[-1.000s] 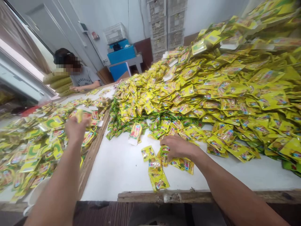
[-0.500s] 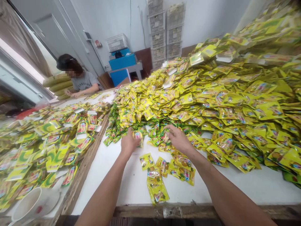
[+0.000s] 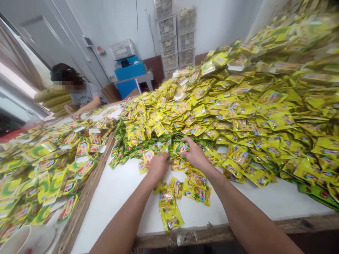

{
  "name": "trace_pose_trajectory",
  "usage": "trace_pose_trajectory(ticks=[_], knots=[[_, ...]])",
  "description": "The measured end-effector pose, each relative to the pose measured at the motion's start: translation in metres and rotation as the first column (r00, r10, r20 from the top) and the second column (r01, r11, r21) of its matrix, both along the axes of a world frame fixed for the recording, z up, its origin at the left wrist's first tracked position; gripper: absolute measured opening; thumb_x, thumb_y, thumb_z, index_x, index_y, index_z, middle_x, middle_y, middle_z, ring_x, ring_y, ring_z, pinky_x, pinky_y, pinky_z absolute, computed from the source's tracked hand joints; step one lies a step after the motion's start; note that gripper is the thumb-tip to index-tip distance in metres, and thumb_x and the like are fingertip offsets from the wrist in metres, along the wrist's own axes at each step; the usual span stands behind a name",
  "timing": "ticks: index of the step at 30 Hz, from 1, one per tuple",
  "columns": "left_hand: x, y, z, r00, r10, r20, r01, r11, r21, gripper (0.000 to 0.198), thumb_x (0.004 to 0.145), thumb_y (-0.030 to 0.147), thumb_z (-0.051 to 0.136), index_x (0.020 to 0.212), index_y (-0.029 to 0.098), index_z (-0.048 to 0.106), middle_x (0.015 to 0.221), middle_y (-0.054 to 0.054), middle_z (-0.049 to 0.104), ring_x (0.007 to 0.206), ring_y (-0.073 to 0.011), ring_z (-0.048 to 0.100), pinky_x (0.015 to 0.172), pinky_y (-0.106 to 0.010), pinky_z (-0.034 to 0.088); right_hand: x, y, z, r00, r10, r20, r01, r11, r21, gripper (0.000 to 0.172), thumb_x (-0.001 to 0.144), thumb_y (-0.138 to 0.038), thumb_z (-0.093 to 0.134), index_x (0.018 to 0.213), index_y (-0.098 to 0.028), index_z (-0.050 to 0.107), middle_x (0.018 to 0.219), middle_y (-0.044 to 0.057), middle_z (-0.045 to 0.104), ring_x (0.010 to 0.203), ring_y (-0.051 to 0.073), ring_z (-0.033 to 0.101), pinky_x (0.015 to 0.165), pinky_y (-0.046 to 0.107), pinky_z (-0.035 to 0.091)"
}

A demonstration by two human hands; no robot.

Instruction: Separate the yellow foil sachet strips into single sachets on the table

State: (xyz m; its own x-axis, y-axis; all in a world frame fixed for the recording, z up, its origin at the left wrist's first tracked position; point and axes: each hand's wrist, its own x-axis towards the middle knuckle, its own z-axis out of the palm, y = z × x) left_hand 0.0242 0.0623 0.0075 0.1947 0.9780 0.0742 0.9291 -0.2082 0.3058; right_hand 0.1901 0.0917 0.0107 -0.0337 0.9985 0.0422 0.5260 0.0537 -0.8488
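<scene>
My left hand [image 3: 159, 165] is closed, its fingertips pointing right toward the loose sachets. A small yellow packet with a red and blue print [image 3: 147, 157] shows at its left side and appears held in it; the hand hides part of the grip. Close by on the right, my right hand [image 3: 195, 153] has thumb and fingers around a small green sachet [image 3: 183, 148] at the foot of the heap. Several yellow sachets [image 3: 167, 198] with pineapple prints lie on the white tabletop [image 3: 144, 208] below my hands.
A big heap of yellow sachets [image 3: 227, 113] rises on the right. Left of a wooden strip [image 3: 88, 190] lie many yellow-green cartons [image 3: 50, 164] and a white cup [image 3: 29, 236]. Another person [image 3: 84, 98] works at the far left. Stacked crates [image 3: 169, 42] stand behind.
My left hand has moved right and turned, closer to my right hand; the yellow packet now shows on its left side. My right hand stays by the green sachet. The view has shifted slightly.
</scene>
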Motion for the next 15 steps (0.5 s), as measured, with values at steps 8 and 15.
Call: trace_pose_trajectory(ticks=[8,15], knots=[[-0.028,0.005,-0.017,0.841,0.309,0.444,-0.376,0.924,0.067,0.023,0.085,0.03,0.045,0.084,0.021,0.066,0.071,-0.003,0.068,0.066,-0.0187,0.061,0.062,-0.027,0.041,0.001,0.0,0.001,0.992,0.074,0.104,-0.077,0.997,0.03,0.024,0.076,-0.028,0.061,0.099,-0.022,0.061,0.086,0.004,0.068,0.068,0.018,0.059,0.061,0.028,0.04],[-0.042,0.005,-0.015,0.702,0.347,0.621,-0.469,0.882,0.037,0.021,0.082,0.037,0.048,0.077,0.021,0.061,0.059,0.0,0.06,0.054,-0.0157,0.055,0.055,-0.026,0.041,-0.007,-0.007,-0.003,0.932,-0.064,0.358,-0.074,0.93,0.36,0.021,0.082,-0.019,0.054,0.101,-0.019,0.063,0.104,0.01,0.065,0.097,0.025,0.052,0.079,0.035,0.034]])
